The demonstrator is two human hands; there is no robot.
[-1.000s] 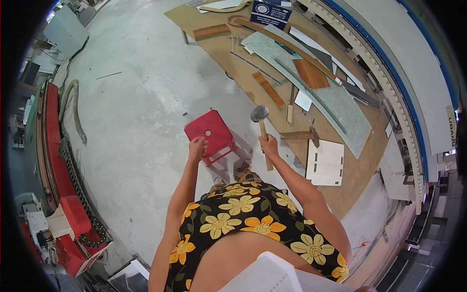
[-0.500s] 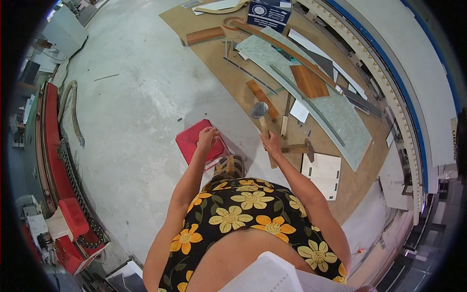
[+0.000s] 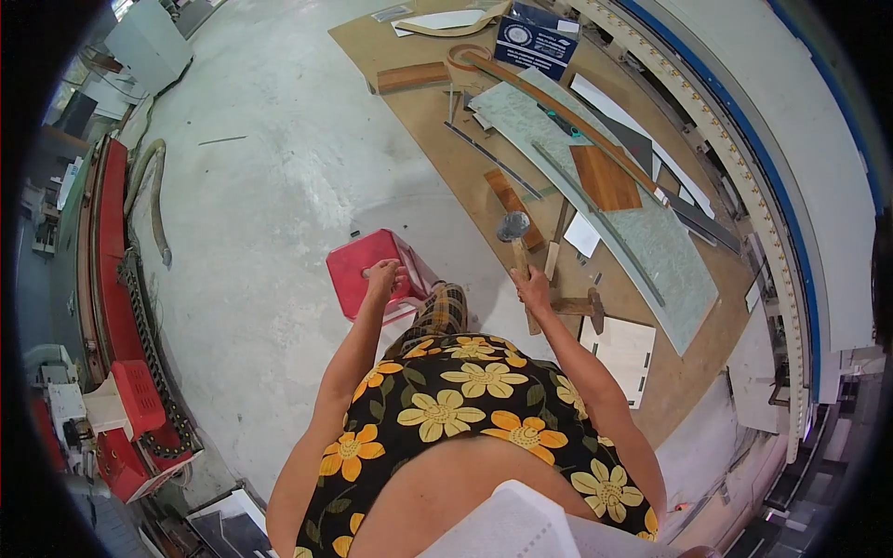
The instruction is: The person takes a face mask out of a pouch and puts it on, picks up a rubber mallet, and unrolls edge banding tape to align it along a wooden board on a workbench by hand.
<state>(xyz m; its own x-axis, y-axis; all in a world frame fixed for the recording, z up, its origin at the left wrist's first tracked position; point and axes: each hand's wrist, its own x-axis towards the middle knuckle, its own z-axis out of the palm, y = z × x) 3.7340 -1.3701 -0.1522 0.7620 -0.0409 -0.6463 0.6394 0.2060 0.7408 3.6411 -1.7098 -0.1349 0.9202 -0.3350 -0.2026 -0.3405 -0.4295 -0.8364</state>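
Note:
My left hand (image 3: 384, 275) is closed at the top of a red plastic stool (image 3: 350, 290), with its fingers curled by the hole in the seat. The stool stands beside my leg, and its right side shows. My right hand (image 3: 533, 289) is wrapped around the wooden handle of a mallet (image 3: 513, 227), whose grey, dark-rimmed head points away from me. Just right of that hand, a hammer (image 3: 595, 310) with a wooden handle lies on the brown board-topped table (image 3: 419, 126). Below the hammer is a pale slotted panel (image 3: 618, 358).
A long light-green panel (image 3: 521, 116) lies across the table with wood strips and a brown wood piece (image 3: 605, 177) on it. A blue box (image 3: 537, 42) stands at the far end. Red machinery (image 3: 107, 270) lines the left, a long white machine (image 3: 791, 186) the right.
My left hand and the stool have shifted left relative to the floor, and more of the stool's right side shows. The mallet stays in my right hand. The whole view has swung slightly.

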